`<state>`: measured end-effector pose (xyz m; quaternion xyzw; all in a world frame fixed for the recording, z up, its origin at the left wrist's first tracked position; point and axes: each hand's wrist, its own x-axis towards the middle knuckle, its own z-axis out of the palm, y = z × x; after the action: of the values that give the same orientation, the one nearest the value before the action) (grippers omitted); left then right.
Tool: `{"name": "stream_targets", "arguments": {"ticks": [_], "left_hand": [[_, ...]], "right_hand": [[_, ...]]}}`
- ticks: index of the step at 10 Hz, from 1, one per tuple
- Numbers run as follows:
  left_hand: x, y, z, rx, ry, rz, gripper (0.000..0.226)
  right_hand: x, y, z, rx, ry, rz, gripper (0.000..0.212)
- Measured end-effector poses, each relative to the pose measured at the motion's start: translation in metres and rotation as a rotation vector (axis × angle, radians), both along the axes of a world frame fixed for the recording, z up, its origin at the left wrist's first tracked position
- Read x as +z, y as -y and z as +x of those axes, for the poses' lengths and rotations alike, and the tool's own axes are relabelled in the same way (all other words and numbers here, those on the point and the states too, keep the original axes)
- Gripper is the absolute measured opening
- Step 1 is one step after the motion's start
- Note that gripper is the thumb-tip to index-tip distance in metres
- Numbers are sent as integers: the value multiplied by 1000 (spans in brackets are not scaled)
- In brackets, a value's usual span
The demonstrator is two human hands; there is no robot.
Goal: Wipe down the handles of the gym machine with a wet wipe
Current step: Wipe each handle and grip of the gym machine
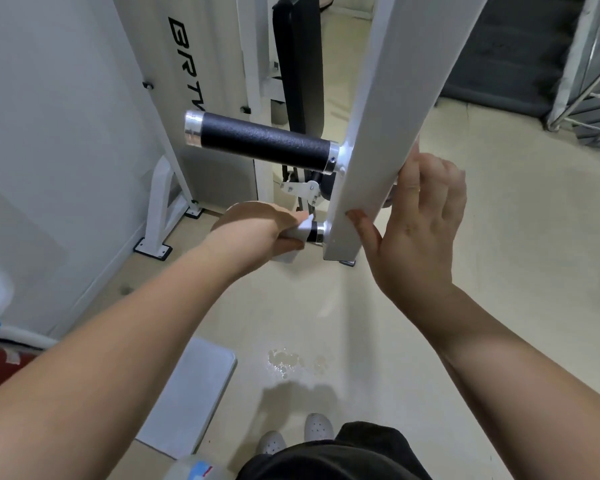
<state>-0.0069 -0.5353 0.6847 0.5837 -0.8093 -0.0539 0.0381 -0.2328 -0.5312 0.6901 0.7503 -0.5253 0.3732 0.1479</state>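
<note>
Two handles stick out of the white arm (371,133) of the gym machine, both pointing toward nine o'clock. The upper handle (260,140), black-gripped with silver caps, is bare, and I cannot tell whether it has been wiped. The lower handle (313,232) is the one in work. I have the left hand (253,230) curled round it, with the wet wipe (300,232) wrapped between palm and grip and a loose corner hanging at six o'clock under the fist. Only a short black ring of that handle and its silver collar show beside the arm. The right hand (420,216) clasps the arm from three o'clock, thumb on the near face and fingers round the far edge; I take it to be steadying the arm.

I judge the step to be the rub of the lower grip, close to its root. The next move calls for a firm twist and a draw of the wipe out toward nine o'clock, keeping the cloth wrapped, then a lift to twelve o'clock for the upper grip.

A metal bracket (305,188) sits just above the left knuckles, and the upper handle overhangs the fist, so the lift has to swing outward first. A puddle (284,362) lies on the floor at six o'clock, ahead of the white shoes (316,427), and could be slippery. A pale mat (187,386) lies at seven o'clock, a black pad (298,64) stands at twelve, and a stair railing (586,64) shows at two.
</note>
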Motion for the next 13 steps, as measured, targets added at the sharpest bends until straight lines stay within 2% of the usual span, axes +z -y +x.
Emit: {"name": "stream_targets", "arguments": {"ticks": [1, 2, 3, 4, 5, 6, 8, 9, 10, 11, 12, 13], "left_hand": [[2, -9, 18, 57, -90, 71, 44], [-3, -20, 38, 59, -212, -113, 38], [-3, -16, 36, 49, -167, -160, 42], [0, -5, 21, 19, -132, -123, 38], [0, 14, 8, 25, -76, 11, 41], [-3, 31, 10, 18, -108, 93, 28], [-1, 58, 46, -277, -185, 157, 15], [-9, 72, 66, -539, -177, 71, 35], [-13, 87, 73, -669, -127, 156, 17], [6, 101, 71, -581, -244, 367, 38], [10, 112, 56, -642, -276, 445, 48], [3, 113, 51, -743, -315, 439, 52]], "right_hand": [[-5, 5, -3, 41, 40, -21, 83], [-12, 12, -1, 70, 64, -61, 85], [-17, 17, 1, 84, 101, -56, 87], [-18, 19, 2, 82, 115, -43, 86], [-18, 21, 4, 71, 101, -31, 85], [-17, 27, 7, 62, 82, -38, 85], [-10, 35, 15, 2, 77, 21, 98], [-5, 32, 30, -88, 90, 98, 96], [-4, 25, 48, -168, 211, 164, 98], [0, 15, 61, -260, 336, 221, 104], [9, 6, 67, -369, 385, 293, 107], [16, 0, 71, -424, 384, 335, 107]]}}
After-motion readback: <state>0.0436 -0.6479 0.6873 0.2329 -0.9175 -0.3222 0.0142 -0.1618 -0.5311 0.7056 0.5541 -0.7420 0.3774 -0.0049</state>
